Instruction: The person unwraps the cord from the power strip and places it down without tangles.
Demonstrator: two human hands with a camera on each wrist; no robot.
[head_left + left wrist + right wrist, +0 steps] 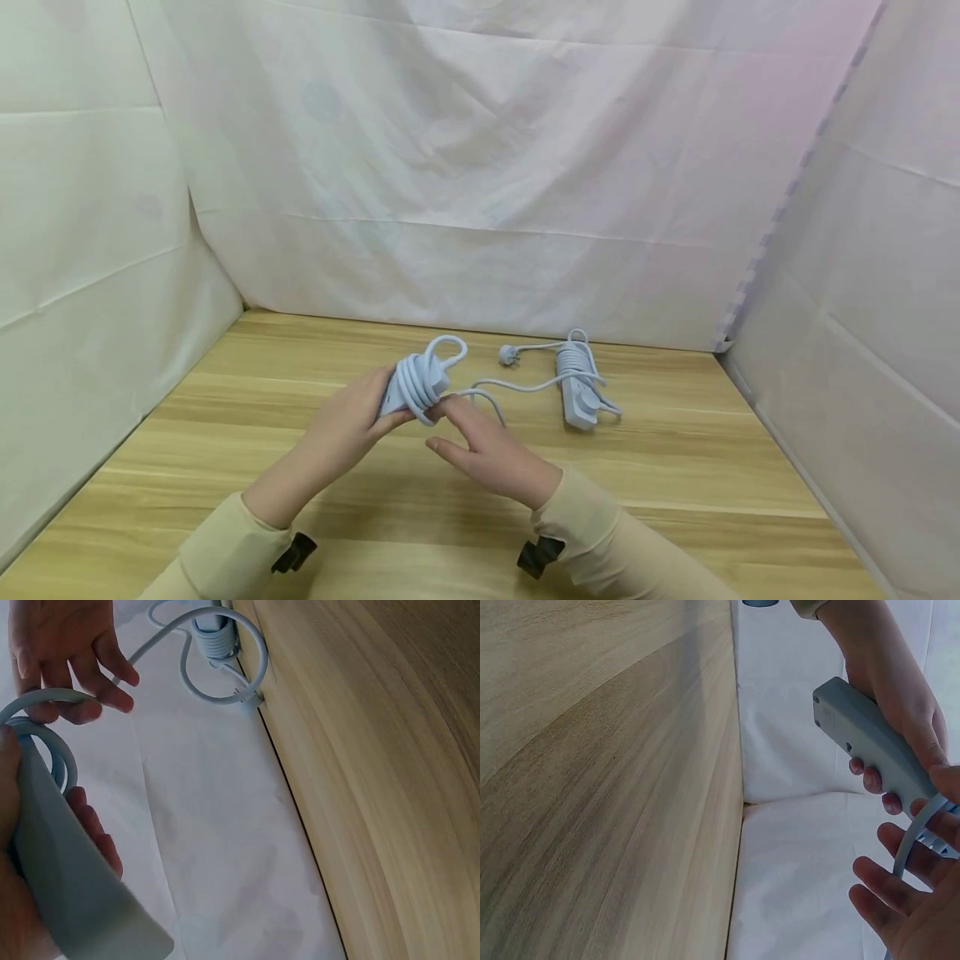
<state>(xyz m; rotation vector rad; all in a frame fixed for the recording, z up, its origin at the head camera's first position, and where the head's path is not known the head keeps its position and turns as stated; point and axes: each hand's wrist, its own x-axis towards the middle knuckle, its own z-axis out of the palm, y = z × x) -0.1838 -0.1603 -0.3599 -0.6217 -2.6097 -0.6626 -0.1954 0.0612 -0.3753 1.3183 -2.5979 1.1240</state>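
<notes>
- Your left hand [360, 407] is gripping a pale power strip [390, 400], its fingers wrapping round the body, and is holding it tilted, up off the table.
- Several turns of cord [413, 385] are circling that strip, and a loop is standing up at its far end.
- Your right hand [498, 458] is lying just beside the coils, clenching nothing; its loosely bent fingers are touching the cord, which is running across them, with the thumb standing apart.
- From there a slack length [517, 386] is trailing over the table to your right; where it is ending, you cannot tell.
- A second power strip [579, 407] is lying near the back edge, carrying its own wound cord, with a plug [508, 356] resting to its left.
- The wood-grain table [690, 475] is supporting these, and white cloth [480, 167] is hanging behind it.
</notes>
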